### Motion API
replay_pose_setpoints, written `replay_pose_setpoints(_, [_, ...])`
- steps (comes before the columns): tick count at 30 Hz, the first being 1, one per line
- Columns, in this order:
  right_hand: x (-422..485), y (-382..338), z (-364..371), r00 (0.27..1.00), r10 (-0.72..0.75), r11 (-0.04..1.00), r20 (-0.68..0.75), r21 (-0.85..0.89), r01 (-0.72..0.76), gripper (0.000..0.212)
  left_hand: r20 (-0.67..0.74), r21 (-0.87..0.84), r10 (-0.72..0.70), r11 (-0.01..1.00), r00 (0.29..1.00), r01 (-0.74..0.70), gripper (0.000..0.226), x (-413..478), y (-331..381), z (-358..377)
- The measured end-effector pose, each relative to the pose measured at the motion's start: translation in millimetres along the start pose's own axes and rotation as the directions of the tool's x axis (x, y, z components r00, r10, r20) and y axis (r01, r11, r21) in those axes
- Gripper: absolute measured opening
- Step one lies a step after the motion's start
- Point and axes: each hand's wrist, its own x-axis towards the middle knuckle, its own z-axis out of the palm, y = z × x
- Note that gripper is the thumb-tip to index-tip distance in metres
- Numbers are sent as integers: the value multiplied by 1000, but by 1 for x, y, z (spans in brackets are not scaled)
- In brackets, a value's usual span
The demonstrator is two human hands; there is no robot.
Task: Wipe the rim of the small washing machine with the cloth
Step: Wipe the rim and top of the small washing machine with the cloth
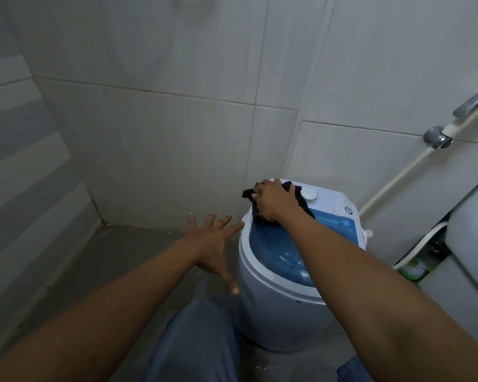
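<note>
A small white washing machine (271, 307) with a translucent blue lid (276, 249) stands on the floor in the corner. My right hand (273, 199) presses a black cloth (260, 216) onto the far left part of its white rim, close to the round white dial (309, 194). The cloth bunches out from under the palm on both sides. My left hand (213, 238) hovers with fingers spread beside the machine's left side, holding nothing; its fingertips come close to the rim.
Grey tiled walls close in behind and to the left. A white hose (398, 177) and a chrome wall fitting (436, 137) run along the right wall. A white appliance (469, 244) stands at the right. My knee in blue trousers (202, 340) is below.
</note>
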Motion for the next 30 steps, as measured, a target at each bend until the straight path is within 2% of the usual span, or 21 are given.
replay_pose_setpoints(3, [13,12,1,999,48,996,-4,-70,-48,37,-12,14,-6,1000,1000,6,156,0,1,1])
replay_pose_setpoints(7, [11,13,4,983,139,989,-118,71,-131,33,-21,21,-5,1000,1000,5,155,1,0,2])
replay_pose_setpoints(9, [2,12,2,980,123,974,-158,210,-88,24,-13,9,-4,1000,1000,4,155,-1,0,0])
replay_pose_setpoints(11, [-20,14,-9,978,131,875,-164,482,-37,7,-5,-3,1,1000,1000,-1,155,-3,1,-2])
replay_pose_setpoints(13, [-53,16,-24,973,128,773,-193,634,24,15,-7,-4,3,1000,1000,-3,156,-3,0,-2])
replay_pose_setpoints(16, [-104,27,-31,956,-42,833,-292,518,195,26,-13,7,18,1000,1000,-18,155,0,-6,0])
replay_pose_setpoints(19, [-147,34,-13,949,-251,854,-194,418,311,36,-53,27,58,998,997,-57,157,0,-13,3])
replay_pose_setpoints(22, [-176,28,3,883,-467,863,-55,191,468,43,-79,12,38,999,996,-37,161,0,-22,6])
replay_pose_setpoints(24, [-182,22,10,867,-498,866,16,65,496,56,-70,24,19,1000,997,-17,161,1,-28,7])
replay_pose_setpoints(26, [-180,11,13,884,-466,884,28,-17,466,56,-54,22,1,1000,999,1,160,1,-33,8])
replay_pose_setpoints(30, [-164,-15,21,920,-391,920,-16,18,391,48,-49,0,-21,1000,999,21,158,-1,-39,11])
